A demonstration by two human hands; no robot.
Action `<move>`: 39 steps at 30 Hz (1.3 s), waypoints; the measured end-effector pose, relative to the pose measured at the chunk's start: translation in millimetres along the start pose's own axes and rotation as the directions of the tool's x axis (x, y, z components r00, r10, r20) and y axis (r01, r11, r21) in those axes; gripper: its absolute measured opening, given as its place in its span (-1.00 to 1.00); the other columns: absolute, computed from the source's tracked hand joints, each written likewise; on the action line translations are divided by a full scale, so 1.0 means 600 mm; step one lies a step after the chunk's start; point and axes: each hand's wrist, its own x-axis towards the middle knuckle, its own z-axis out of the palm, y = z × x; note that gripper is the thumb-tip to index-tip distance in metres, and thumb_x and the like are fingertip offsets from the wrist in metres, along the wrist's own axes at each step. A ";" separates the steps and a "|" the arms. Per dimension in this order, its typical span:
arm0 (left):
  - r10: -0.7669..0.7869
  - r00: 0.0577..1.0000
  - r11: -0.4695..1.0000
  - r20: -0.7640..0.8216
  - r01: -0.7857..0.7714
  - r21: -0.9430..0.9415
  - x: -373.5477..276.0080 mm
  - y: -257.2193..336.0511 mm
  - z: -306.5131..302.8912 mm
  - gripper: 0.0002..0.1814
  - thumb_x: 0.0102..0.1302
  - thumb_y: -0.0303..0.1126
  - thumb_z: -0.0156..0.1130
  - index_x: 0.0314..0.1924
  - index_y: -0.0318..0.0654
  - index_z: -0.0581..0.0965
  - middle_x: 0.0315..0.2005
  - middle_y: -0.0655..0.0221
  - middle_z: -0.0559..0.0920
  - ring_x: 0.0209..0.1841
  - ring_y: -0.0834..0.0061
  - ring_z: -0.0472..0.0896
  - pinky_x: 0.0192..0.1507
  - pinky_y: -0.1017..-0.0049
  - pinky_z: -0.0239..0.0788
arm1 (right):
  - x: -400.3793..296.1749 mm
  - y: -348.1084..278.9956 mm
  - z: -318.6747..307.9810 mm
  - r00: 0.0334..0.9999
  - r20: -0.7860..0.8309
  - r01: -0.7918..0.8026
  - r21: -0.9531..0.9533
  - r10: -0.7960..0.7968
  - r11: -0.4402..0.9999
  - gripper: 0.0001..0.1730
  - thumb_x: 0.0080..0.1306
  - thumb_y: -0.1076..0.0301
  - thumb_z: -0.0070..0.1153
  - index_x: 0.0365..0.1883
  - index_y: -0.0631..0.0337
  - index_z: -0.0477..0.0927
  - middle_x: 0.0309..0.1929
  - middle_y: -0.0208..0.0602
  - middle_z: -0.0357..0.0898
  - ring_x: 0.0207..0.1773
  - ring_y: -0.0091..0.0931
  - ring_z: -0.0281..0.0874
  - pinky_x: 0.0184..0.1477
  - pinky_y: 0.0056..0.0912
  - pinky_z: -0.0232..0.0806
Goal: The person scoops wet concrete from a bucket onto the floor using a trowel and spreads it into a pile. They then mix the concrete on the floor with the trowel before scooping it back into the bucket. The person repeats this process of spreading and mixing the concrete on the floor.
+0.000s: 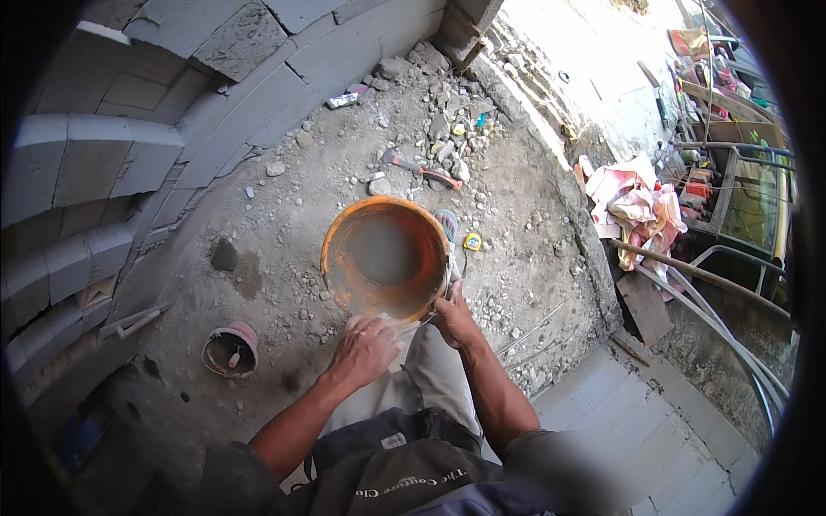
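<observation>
An orange bucket [335, 222] is in front of my legs, its inside smeared with grey residue. Grey, cloudy material [387, 251] covers its bottom; whether it is liquid or paste is unclear. My right hand [455, 316] grips the bucket's rim at the near right, thumb towards the inside. My left hand [368, 345] lies back upward at the near rim, fingers curled over the edge; its fingertips are partly hidden. Beyond the bucket lies a hammer [423, 171] with a red and black handle. A yellow tape measure [472, 242] rests right of the bucket, near a sandalled foot [446, 222].
A small pinkish bucket [242, 335] with a tool inside stands at left. Grey block walls [258, 109] rise on the left. Rubble [445, 122] is heaped at the back. A concrete ledge [548, 155], crumpled sacking [635, 200] and pipes [723, 322] border the right side.
</observation>
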 end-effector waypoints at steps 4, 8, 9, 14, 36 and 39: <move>-0.117 0.982 0.991 -0.150 0.106 -0.080 0.148 -0.032 -0.002 -0.72 0.25 -0.23 0.21 -0.44 -0.32 0.52 -0.44 0.14 0.53 -0.27 0.12 0.51 -0.14 0.18 0.25 | 0.150 -0.100 -0.030 0.991 0.033 -0.124 -0.153 0.130 0.981 0.08 0.28 0.28 0.08 0.45 0.19 -0.48 0.41 0.03 -0.08 0.40 -0.17 0.09 0.26 -0.02 0.21; -0.344 0.912 0.918 -0.224 0.276 -0.286 0.275 -0.079 -0.025 -0.70 0.26 -0.31 0.20 -0.51 -0.37 0.41 -0.55 0.08 0.48 -0.43 0.04 0.48 -0.35 0.15 0.26 | 0.271 -0.201 -0.047 0.982 0.130 -0.083 -0.340 0.135 0.937 0.08 0.31 -0.12 0.08 0.45 0.28 -0.30 0.42 -0.02 -0.05 0.45 -0.23 -0.01 0.31 0.00 0.14; -0.368 0.895 0.905 -0.252 0.282 -0.319 0.294 -0.092 -0.025 -0.70 0.27 -0.32 0.19 -0.52 -0.37 0.41 -0.55 0.09 0.48 -0.45 0.03 0.47 -0.36 0.16 0.26 | 0.301 -0.223 -0.053 0.977 0.183 -0.035 -0.387 0.113 0.922 0.07 0.32 -0.16 0.06 0.46 0.28 -0.25 0.42 -0.04 -0.03 0.45 -0.24 0.00 0.31 0.00 0.14; -0.430 0.833 0.879 -0.347 0.299 -0.371 0.318 -0.161 -0.013 -0.70 0.31 -0.35 0.16 -0.53 -0.36 0.39 -0.57 0.12 0.45 -0.49 0.07 0.43 -0.41 0.19 0.22 | 0.417 -0.295 -0.052 0.989 -0.013 -0.119 -0.658 0.147 0.744 -0.30 0.41 -0.09 -0.05 0.30 0.26 0.22 0.23 0.00 0.33 0.28 -0.28 0.31 0.21 -0.22 0.27; -0.810 -0.358 0.320 -0.465 0.394 -0.861 0.401 -0.386 0.161 -0.58 0.46 -0.16 0.00 -0.52 -0.22 0.22 -0.60 0.54 0.17 -0.48 0.63 0.16 -0.39 0.49 0.00 | 1.316 -0.429 -0.286 0.797 0.531 0.352 -0.796 -0.289 -0.493 -0.37 0.25 -0.18 0.06 0.24 -0.15 0.39 0.22 0.11 0.36 0.33 0.05 0.20 0.32 0.02 0.12; -0.729 -0.492 0.412 -0.475 0.238 -0.880 0.432 -0.392 0.182 -0.59 0.48 -0.14 -0.01 -0.51 -0.16 0.25 -0.58 0.58 0.20 -0.46 0.72 0.16 -0.35 0.54 0.01 | 1.344 -0.418 -0.255 0.917 0.315 0.147 -0.837 -0.246 -0.526 -0.37 0.24 -0.21 0.03 0.22 -0.18 0.41 0.29 0.08 0.28 0.32 0.00 0.20 0.33 0.00 0.08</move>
